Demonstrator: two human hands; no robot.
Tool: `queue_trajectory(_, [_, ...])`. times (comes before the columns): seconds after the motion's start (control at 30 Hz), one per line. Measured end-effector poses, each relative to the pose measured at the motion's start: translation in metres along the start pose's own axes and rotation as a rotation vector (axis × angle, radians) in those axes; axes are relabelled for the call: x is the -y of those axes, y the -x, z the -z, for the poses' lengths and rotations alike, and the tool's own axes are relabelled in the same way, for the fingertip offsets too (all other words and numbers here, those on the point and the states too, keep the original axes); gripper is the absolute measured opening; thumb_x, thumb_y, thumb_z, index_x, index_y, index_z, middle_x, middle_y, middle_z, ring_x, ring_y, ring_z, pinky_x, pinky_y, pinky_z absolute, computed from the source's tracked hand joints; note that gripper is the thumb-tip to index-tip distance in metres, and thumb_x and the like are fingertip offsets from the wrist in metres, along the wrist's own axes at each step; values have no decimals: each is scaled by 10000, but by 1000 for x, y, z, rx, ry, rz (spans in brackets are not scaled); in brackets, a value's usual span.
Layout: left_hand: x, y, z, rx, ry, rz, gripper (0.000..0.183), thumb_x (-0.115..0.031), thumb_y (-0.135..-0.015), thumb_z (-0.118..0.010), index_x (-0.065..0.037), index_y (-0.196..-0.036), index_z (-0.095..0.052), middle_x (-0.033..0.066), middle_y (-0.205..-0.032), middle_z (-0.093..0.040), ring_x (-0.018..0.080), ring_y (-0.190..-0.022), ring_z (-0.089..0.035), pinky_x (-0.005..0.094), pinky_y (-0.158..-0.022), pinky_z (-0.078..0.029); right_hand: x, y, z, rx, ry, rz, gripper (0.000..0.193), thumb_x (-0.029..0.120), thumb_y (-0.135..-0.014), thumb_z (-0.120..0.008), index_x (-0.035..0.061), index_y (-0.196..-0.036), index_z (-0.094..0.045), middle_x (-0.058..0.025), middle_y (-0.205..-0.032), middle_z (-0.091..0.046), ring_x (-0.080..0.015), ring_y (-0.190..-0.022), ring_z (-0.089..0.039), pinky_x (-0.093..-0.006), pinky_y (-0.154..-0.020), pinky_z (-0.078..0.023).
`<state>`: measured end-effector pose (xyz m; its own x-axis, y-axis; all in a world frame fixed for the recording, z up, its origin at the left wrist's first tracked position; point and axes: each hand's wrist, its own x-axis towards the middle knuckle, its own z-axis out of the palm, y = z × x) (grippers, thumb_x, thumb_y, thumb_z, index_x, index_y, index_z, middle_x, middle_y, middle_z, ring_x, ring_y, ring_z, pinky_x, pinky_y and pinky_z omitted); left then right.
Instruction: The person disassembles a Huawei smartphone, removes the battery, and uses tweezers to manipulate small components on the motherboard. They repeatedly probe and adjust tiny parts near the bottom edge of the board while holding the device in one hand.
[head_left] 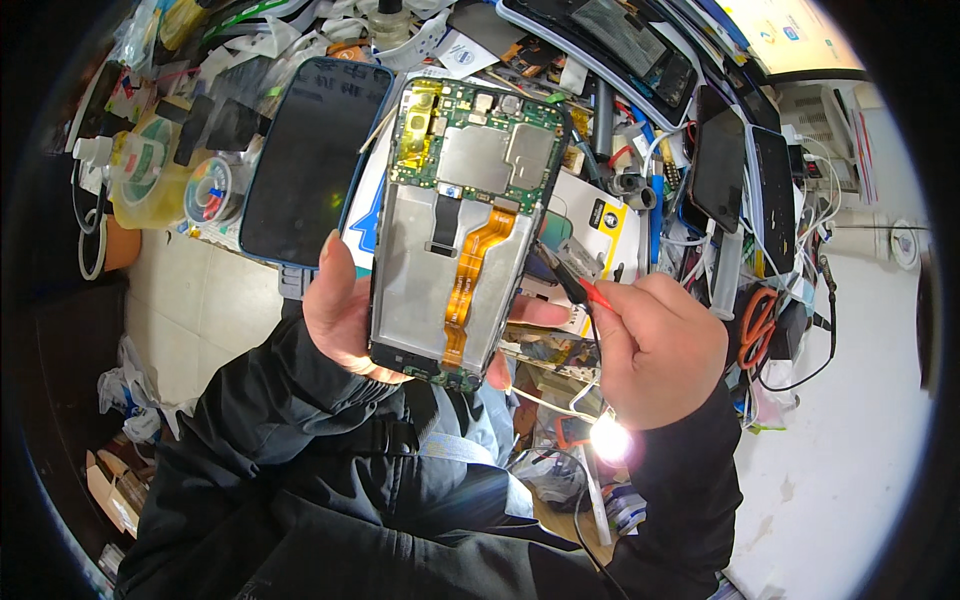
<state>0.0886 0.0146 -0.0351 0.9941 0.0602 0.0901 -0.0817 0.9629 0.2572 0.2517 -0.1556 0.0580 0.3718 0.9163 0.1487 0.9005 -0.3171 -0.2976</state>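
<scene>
An opened phone [420, 270] is tilted up in front of me, with my left hand [338, 310] closed around its lower part from beneath. Its green circuit board [545, 130] with metal shields fills the top end. Yellow tape lies at the board's left, and an orange flex cable [470, 275] runs down the bare metal frame. My right hand [662, 345] pinches what look like red and black crocodile clips [572, 284] with a black wire. Their tip is at the phone's right edge; whether it touches cannot be made out.
A dark phone [312, 160] lies left of the opened one. A yellow bottle [135, 175] and a tape roll [208, 190] stand farther left. Cables, tools and more phones [718, 160] crowd the bench's right. A lit lamp [610, 440] shines below my right hand.
</scene>
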Motion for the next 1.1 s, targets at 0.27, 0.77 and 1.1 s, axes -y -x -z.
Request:
queue_trajectory(0.27, [-1,3,2,-5,-40,33,1204,-841,-797,-604,-249,-1660,-9,199,-1705,57,564,-1388,-414,561,-837,-612,9,-18,8,188,78,-14,103,86,-817,-748,45,-910,-728,-90,-795,-588,-302,-687,-639,-383,-603,-503])
queue_trajectory(0.77, [-4,10,-16,-18,-6,23,1107,-833,-889,-451,-156,-1658,-32,166,-1686,-189,529,-1358,-473,582,-868,-591,11,-30,16,-23,141,-34,88,39,-811,-746,55,-898,-740,-72,-790,-616,-264,-701,-625,-374,-621,-488])
queue_trajectory(1.1, [0,25,-30,-78,-91,56,858,-701,-1029,-195,-98,-1637,-156,150,-1629,-320,396,-1323,-547,528,-978,-534,56,67,24,-631,-416,-300,224,21,-932,-520,-99,-1084,-635,-204,-928,-635,-246,-818,-643,-297,-787,-498])
